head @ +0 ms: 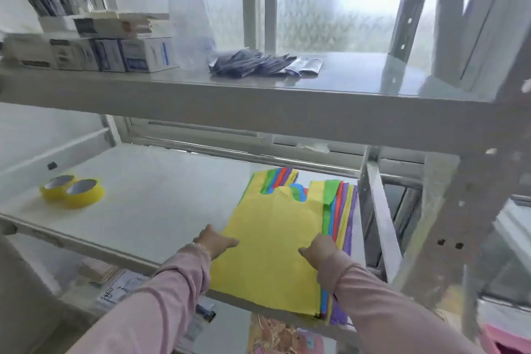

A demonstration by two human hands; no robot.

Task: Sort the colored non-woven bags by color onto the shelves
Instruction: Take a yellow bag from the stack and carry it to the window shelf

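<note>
White metal shelving stands against a hazy window, and its middle shelf (pixel 161 198) carries a stack of flat, vest-shaped non-woven bags (pixel 343 204) at the right end, near the upright post. On top lies a yellow non-woven bag (pixel 273 253), handles pointing toward the window and near edge reaching the shelf's front lip. Beneath it, green, blue, red, yellow and purple edges fan out along the right side and behind the handle cut-out.

Both hands, in pale pink sleeves, rest on the yellow bag. The left hand (pixel 215 241) lies on the bag's left edge with its fingers fairly straight and the thumb spread wide across the fabric. The right hand (pixel 320 250) sits at the bag's right edge, touching the fanned colours, thumb stretched leftward; its fingers are foreshortened and blurred, so I cannot tell whether they curl round the edge.

Two rolls of yellow tape (pixel 71 191) sit at the shelf's left end, well apart from the bags. On the upper shelf (pixel 344 77) are white cartons (pixel 115 54) and dark foil sachets (pixel 253 64).
</note>
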